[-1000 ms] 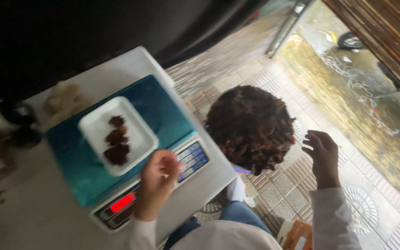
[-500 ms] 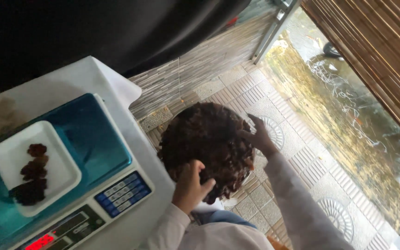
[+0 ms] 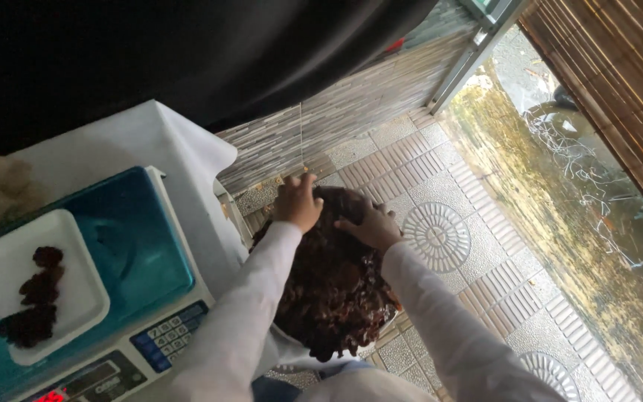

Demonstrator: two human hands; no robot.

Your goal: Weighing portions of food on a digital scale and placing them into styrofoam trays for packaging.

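A big heap of dark brown dried pieces [image 3: 336, 286] sits low beside the table, over the tiled floor. My left hand [image 3: 297, 202] rests on the far edge of the heap, fingers curled into it. My right hand [image 3: 368, 224] lies flat on top of the heap, close to the left one, fingers spread. Both white sleeves reach forward over the pile. Whether either hand grips any pieces cannot be made out.
On the white-covered table [image 3: 150, 141] stands a digital scale with a blue platform [image 3: 139, 246] and a keypad [image 3: 169, 335]. A white tray [image 3: 76, 290] on it carries a few dark pieces [image 3: 33, 298]. Patterned floor tiles [image 3: 440, 231] and a bamboo blind [image 3: 612, 89] lie to the right.
Both hands have moved forward to the far side of the dark heap. One second ago my left hand was at the scale's keypad and my right hand hung in the air.
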